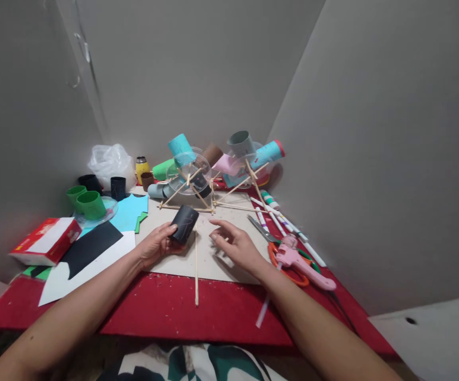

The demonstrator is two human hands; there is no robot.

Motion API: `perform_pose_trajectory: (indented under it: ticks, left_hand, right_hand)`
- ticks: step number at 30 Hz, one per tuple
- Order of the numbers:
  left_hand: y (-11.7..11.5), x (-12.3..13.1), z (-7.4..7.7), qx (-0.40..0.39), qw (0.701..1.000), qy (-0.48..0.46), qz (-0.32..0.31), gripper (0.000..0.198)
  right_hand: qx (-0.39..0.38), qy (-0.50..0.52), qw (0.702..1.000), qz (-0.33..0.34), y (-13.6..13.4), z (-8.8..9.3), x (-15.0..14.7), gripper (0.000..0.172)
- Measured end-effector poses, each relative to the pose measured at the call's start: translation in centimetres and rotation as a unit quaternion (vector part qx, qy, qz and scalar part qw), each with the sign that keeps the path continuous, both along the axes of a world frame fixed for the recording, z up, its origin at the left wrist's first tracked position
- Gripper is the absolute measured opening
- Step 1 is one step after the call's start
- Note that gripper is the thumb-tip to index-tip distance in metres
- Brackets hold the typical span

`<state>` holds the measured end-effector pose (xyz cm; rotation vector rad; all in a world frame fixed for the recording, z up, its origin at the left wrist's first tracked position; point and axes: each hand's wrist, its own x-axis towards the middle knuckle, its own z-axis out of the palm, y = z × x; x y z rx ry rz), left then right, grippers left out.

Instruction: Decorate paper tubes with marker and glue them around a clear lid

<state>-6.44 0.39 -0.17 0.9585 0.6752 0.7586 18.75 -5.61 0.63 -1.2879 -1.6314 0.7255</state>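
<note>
My left hand (160, 244) grips a black paper tube (185, 224) and holds it tilted above the pale board (165, 219). Opposite it, my right hand (232, 244) hovers with its fingers apart and nothing between them. A thin wooden stick (196, 270) lies between my hands, its near end reaching over the red cloth (153, 307). Behind the tube stands a wheel model with a clear plastic disc (185, 172), stick legs and coloured paper tubes around it. A second stick frame (245, 185) beside it carries a grey tube (241, 142) and a blue tube (269, 153).
To the right lie a pink glue gun (304, 262), scissors (261, 228) and several markers (312, 251). On the left are a red box (46, 241), green tubes (90, 205), black paper (94, 247) and a plastic bag (112, 164). Grey walls enclose the table.
</note>
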Motion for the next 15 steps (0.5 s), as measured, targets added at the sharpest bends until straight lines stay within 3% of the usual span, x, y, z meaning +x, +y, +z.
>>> perform_pose_trajectory:
  ticks: [7,11,15]
  left_hand:
    - [0.6,-0.1,-0.3,-0.005,1.000,-0.013,-0.006,0.050]
    - [0.5,-0.2,-0.3,-0.007,1.000,-0.006,-0.003,0.050]
    - [0.5,-0.1,-0.3,-0.002,1.000,-0.018,-0.010,0.045]
  right_hand:
    - [0.064,-0.099,0.990,-0.081,-1.1,1.6,2.4,0.042]
    - [0.081,-0.144,0.970,-0.178,-4.4,2.3,6.5,0.044]
    - [0.055,-0.206,0.937,-0.275,-7.6,1.0,11.1,0.046]
